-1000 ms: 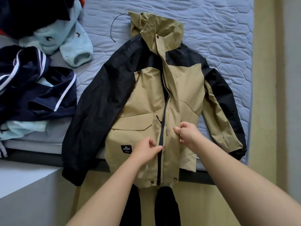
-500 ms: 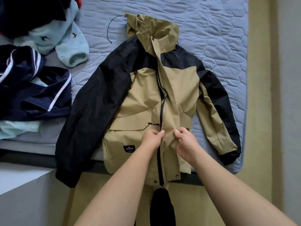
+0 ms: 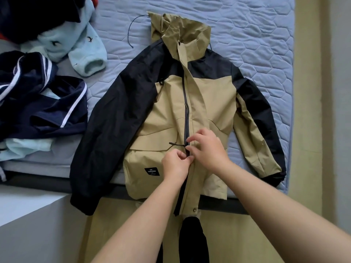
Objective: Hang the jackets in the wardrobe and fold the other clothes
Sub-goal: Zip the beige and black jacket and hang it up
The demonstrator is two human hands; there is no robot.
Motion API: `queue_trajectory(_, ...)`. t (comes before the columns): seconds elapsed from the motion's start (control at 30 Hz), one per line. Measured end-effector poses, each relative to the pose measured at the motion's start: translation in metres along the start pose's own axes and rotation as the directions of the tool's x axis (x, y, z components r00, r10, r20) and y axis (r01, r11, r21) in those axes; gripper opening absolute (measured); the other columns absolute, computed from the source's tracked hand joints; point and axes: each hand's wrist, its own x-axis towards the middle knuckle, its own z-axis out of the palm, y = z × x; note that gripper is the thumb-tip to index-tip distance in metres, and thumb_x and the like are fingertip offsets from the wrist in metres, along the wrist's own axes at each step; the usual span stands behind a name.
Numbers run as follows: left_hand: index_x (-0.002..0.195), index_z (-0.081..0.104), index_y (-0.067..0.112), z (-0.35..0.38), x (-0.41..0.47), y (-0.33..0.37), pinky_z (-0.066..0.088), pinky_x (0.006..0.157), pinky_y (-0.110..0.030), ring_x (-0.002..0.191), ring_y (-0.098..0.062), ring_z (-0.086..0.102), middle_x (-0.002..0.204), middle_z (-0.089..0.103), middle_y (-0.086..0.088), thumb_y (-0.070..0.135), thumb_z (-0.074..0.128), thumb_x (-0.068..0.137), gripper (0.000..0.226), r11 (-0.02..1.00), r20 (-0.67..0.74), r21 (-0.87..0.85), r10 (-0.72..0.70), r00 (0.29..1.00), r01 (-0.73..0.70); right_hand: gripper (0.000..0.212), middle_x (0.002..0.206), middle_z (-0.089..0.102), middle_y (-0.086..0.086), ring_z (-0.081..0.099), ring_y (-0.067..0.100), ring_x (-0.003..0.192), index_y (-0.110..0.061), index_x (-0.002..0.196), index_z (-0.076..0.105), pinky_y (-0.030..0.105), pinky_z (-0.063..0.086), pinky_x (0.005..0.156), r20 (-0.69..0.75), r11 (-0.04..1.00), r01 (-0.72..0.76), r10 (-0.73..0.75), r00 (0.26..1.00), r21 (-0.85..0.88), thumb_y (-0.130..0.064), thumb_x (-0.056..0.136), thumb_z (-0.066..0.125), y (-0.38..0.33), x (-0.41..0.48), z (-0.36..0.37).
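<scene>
Lying face up on the quilted mattress (image 3: 256, 35), the tan and black jacket (image 3: 167, 103) is spreading out straight ahead of me, its hood (image 3: 180, 29) pointing away and its hem hanging over the near edge of the bed. I am working at its front, low on the dark zipper (image 3: 185, 103). My left hand (image 3: 175, 164) is curling tight, its fingers (image 3: 185, 157) pinching the tan fabric right against the left side of the zipper. My right hand (image 3: 207, 149) is sitting just above and to the right of it, the two hands almost touching, with thumb and forefinger closing on the front flap at the zipper line; whether they are gripping the slider itself I cannot tell. A thin dark pull cord (image 3: 176, 144) is sticking out leftward from that spot, across the pocket flap. A small black label (image 3: 152, 171) is showing beside my left hand. Both black sleeves are angling outward, the one on my left reaching past the mattress edge. Farther left, a navy garment with white stripes (image 3: 43, 107) and a pale blue fleece (image 3: 79, 44) are lying in a heap.
</scene>
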Motion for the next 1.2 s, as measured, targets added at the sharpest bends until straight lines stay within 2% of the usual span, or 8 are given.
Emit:
queue_trajectory(0.23, 0.063, 0.050, 0.016, -0.007, 0.002, -0.004, 0.031, 0.046, -0.014, 0.054, -0.006, 0.042, 0.062, 0.052, 0.008, 0.025, 0.077, 0.077, 0.031, 0.990, 0.036, -0.108, -0.086, 0.996, 0.089, 0.005, 0.090, 0.051, -0.004, 0.054, 0.021, 0.091, -0.020, 0.089, 0.055, 0.032, 0.037, 0.072, 0.283, 0.912, 0.287, -0.204, 0.937, -0.294, -0.025, 0.089, 0.054, -0.019, 0.028, -0.002)
queue_trajectory(0.33, 0.064, 0.052, 0.016, -0.007, 0.001, -0.006, 0.033, 0.049, -0.016, 0.057, -0.006, 0.046, 0.064, 0.054, 0.007, 0.025, 0.076, 0.078, 0.029, 0.992, 0.034, -0.089, -0.091, 0.995, 0.094, 0.014, 0.089, 0.059, 0.008, 0.054, 0.029, 0.080, -0.011, 0.089, 0.045, 0.036, 0.038, 0.065, 0.292, 0.929, 0.204, -0.112, 0.950, -0.310, -0.020, 0.097, 0.039, -0.024, 0.033, -0.003)
queue_trajectory(0.5, 0.068, 0.052, 0.018, -0.007, -0.006, -0.013, 0.032, 0.047, -0.017, 0.056, -0.005, 0.047, 0.065, 0.054, 0.007, 0.026, 0.074, 0.080, 0.026, 0.997, 0.032, -0.018, -0.080, 0.996, 0.081, 0.013, 0.086, 0.068, 0.012, 0.062, 0.028, 0.083, -0.008, 0.082, 0.060, 0.038, 0.052, 0.075, 0.368, 0.975, 0.131, -0.056, 0.928, -0.181, -0.003, 0.088, 0.049, -0.027, 0.045, -0.018)
queue_trajectory(0.67, 0.070, 0.049, 0.018, -0.013, -0.008, -0.021, 0.032, 0.048, -0.018, 0.059, -0.006, 0.048, 0.070, 0.054, 0.006, 0.027, 0.071, 0.083, 0.027, 0.997, 0.049, 0.072, -0.045, 0.998, 0.041, 0.015, 0.090, 0.067, 0.008, 0.062, 0.025, 0.085, -0.007, 0.092, 0.065, 0.035, 0.053, 0.076, 0.135, 0.994, -0.032, 0.046, 0.990, -0.104, -0.009, 0.095, 0.051, -0.031, 0.074, -0.028)
queue_trajectory(0.77, 0.072, 0.047, 0.021, -0.020, -0.001, -0.020, 0.037, 0.052, -0.021, 0.064, -0.009, 0.050, 0.073, 0.055, 0.006, 0.028, 0.069, 0.083, 0.026, 0.985, 0.101, 0.175, -0.028, 0.995, 0.010, 0.014, 0.086, 0.065, 0.004, 0.062, 0.022, 0.084, -0.009, 0.090, 0.066, 0.029, 0.050, 0.075, 0.126, 0.998, 0.006, 0.003, 0.992, -0.069, -0.011, 0.095, 0.052, -0.035, 0.078, -0.030)
queue_trajectory(0.93, 0.091, 0.054, 0.021, -0.025, 0.033, 0.023, 0.044, 0.071, -0.029, 0.087, -0.018, 0.056, 0.093, 0.060, 0.003, 0.035, 0.068, 0.083, 0.022, 0.986, 0.082, 0.142, 0.072, 0.994, -0.083, 0.016, 0.079, 0.064, 0.004, 0.064, 0.023, 0.079, -0.005, 0.085, 0.067, 0.035, 0.053, 0.077, 0.087, 0.998, 0.055, -0.055, 0.995, 0.005, -0.002, 0.091, 0.052, -0.038, 0.071, -0.028)
queue_trajectory(1.07, 0.069, 0.050, 0.022, -0.025, 0.051, 0.041, 0.041, 0.064, -0.027, 0.076, -0.022, 0.055, 0.084, 0.060, 0.000, 0.029, 0.067, 0.085, 0.024, 0.971, 0.049, 0.213, 0.097, 0.994, -0.106, 0.017, 0.084, 0.067, 0.007, 0.063, 0.024, 0.082, -0.007, 0.089, 0.069, 0.039, 0.053, 0.080, -0.004, 0.998, -0.023, 0.023, 1.000, 0.058, -0.005, 0.092, 0.052, -0.036, 0.078, -0.036)
queue_trajectory(1.2, 0.067, 0.048, 0.023, -0.031, 0.043, 0.016, 0.045, 0.062, -0.028, 0.071, -0.019, 0.055, 0.082, 0.060, -0.001, 0.030, 0.067, 0.085, 0.027, 0.954, 0.051, 0.290, 0.058, 0.997, -0.071, 0.020, 0.086, 0.066, 0.009, 0.062, 0.026, 0.083, -0.008, 0.090, 0.070, 0.042, 0.053, 0.080, -0.088, 0.994, -0.083, 0.089, 0.992, 0.067, -0.007, 0.093, 0.051, -0.042, 0.091, -0.047)
